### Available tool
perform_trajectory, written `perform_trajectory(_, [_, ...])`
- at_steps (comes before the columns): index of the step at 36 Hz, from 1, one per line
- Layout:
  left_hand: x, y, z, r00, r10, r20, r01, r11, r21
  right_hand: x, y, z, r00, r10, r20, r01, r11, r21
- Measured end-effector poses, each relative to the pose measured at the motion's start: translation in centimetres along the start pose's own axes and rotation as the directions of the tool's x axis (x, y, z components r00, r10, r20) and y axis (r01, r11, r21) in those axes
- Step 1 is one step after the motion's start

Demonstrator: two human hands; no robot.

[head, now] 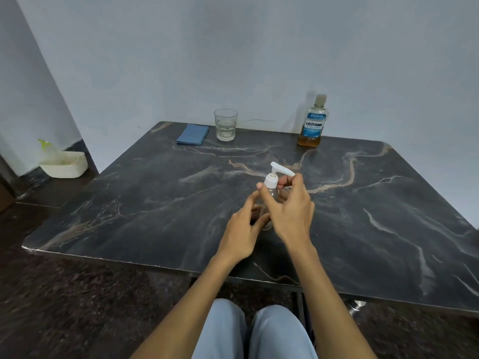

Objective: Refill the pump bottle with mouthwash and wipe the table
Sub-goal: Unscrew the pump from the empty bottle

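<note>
A clear pump bottle (272,193) with a white pump head (281,170) stands upright in the middle of the dark marble table (155,203). My left hand (242,229) wraps its lower body, fingers curled around it. My right hand (291,206) reaches over the bottle, fingers around the white collar just under the pump spout. The bottle's lower part is mostly hidden by both hands. A mouthwash bottle (314,123) with a blue label and amber liquid at its bottom stands at the far right edge, cap on. A folded blue cloth (193,134) lies at the far edge.
A clear drinking glass (225,124) stands next to the cloth at the back. A white basket (64,164) with a spray bottle sits on the floor to the left. A wall runs right behind the table. My knees are under the near edge.
</note>
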State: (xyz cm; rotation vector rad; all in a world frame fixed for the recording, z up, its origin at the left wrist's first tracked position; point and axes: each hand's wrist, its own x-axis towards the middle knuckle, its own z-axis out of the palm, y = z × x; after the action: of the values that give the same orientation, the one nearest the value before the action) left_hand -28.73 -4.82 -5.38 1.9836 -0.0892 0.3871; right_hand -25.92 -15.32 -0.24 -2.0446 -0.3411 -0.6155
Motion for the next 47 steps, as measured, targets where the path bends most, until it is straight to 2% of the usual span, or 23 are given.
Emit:
perform_trajectory(10, [-0.1, -0.1, 0.0, 1.000, 0.009, -0.010, -0.009, 1.000, 0.021, -0.6, -0.1, 0.0, 0.999, -0.034, 0.030, 0.033, 0.999, 0.032])
perform_trajectory(19, [0.0, -0.1, 0.0, 1.000, 0.018, -0.017, -0.017, 0.999, 0.035, 0.0, -0.8, -0.2, 0.999, 0.036, 0.017, -0.036, 0.999, -0.003])
perform_trajectory(25, [-0.2, 0.2, 0.0, 1.000, -0.006, -0.014, 0.006, 1.000, 0.026, 0.0, -0.9, -0.7, 0.996, -0.011, 0.083, 0.011, 1.000, 0.007])
perform_trajectory(31, [-0.2, 0.1, 0.1, 1.000, -0.016, -0.004, 0.016, 1.000, 0.009, 1.0, -1.8, -1.8, 0.988, -0.072, 0.138, 0.080, 0.995, -0.060])
perform_trajectory(34, [-0.3, 0.0, 0.1, 1.000, -0.016, -0.021, 0.016, 1.000, 0.011, 2.1, -2.7, -2.5, 0.988, -0.108, 0.109, 0.111, 0.994, -0.022])
perform_trajectory(40, [-0.2, -0.3, 0.1, 0.999, -0.031, -0.010, 0.031, 0.999, 0.016, 4.4, -4.4, -3.9, 0.993, -0.105, 0.045, 0.094, 0.977, 0.192])
perform_trajectory(47, [-0.1, -0.3, 0.1, 0.999, -0.041, -0.012, 0.041, 0.999, 0.012, 5.2, -4.6, -4.2, 0.986, -0.163, 0.030, 0.156, 0.973, 0.168])
